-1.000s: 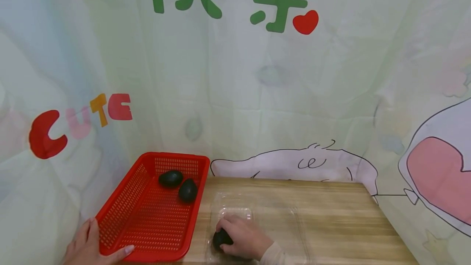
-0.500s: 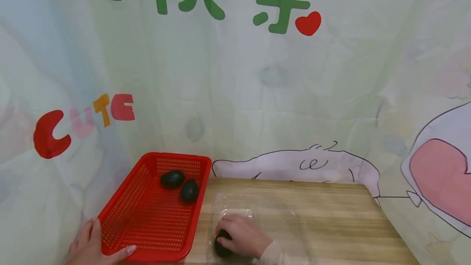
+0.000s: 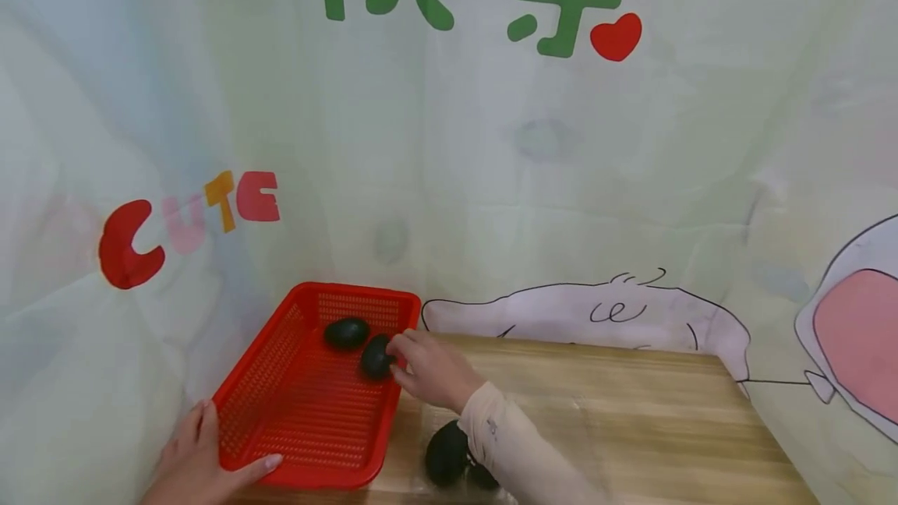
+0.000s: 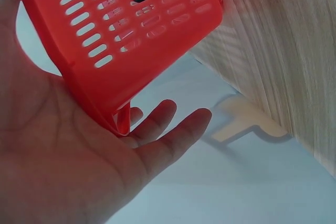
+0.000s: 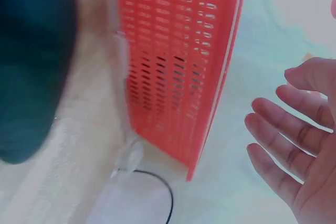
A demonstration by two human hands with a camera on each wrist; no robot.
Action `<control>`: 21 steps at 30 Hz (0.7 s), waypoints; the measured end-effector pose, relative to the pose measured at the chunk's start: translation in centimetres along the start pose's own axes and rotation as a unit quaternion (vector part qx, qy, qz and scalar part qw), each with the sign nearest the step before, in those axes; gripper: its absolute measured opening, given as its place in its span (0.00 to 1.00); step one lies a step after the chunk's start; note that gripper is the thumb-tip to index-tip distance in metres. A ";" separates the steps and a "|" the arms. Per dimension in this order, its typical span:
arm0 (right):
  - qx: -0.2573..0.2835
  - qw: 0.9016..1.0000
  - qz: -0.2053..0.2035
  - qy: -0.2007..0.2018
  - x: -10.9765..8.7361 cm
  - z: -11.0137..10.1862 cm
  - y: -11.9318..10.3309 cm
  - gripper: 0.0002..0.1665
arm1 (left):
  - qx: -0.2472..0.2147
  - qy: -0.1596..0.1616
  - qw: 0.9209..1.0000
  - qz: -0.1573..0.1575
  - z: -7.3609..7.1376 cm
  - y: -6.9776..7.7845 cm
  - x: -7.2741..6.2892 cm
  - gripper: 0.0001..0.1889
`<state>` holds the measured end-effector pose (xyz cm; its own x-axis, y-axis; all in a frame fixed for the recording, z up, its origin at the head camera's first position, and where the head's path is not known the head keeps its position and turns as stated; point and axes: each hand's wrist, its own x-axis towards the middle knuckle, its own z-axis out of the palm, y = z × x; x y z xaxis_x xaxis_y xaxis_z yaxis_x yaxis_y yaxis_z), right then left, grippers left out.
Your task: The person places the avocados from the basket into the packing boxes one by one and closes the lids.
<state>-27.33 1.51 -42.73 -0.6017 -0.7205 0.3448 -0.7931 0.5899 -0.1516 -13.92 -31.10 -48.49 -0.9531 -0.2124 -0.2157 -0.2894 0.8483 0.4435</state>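
My left hand [image 3: 199, 454] rests at the near left corner of a red plastic basket [image 3: 309, 454]. In the left wrist view its fingers extend past the basket corner. My right hand [image 3: 435, 369] is over the basket's right rim, fingertips right at a dark green avocado [image 3: 376, 357]. The right wrist view shows those fingers spread and relaxed. Another avocado [image 3: 347, 333] lies behind it in the basket. Below my right sleeve, an avocado [image 3: 447, 454] sits in a clear plastic container [image 3: 436, 417]; a second dark one [image 3: 482, 476] is partly hidden by the sleeve.
The wooden table [image 3: 652, 419] extends to the right of the container. A printed curtain [image 3: 477, 178] with letters and cartoon drawings hangs behind the table and along both sides.
My right hand has left the avocado in the clear container and moved up and left to the basket. My left hand stays at the basket corner. The head view has shifted slightly.
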 end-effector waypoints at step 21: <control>-0.134 0.972 0.086 -0.170 10.6 3.9 0.2 0.27 | -0.019 -0.020 1.000 -0.009 0.1 -0.2 0.3 0.87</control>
<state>-34.26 -7.45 -42.72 -0.7562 -0.6543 0.0027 -0.6519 0.7538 0.0823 -14.18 -31.28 -48.69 -0.9438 -0.2069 -0.2579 -0.3099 0.8253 0.4721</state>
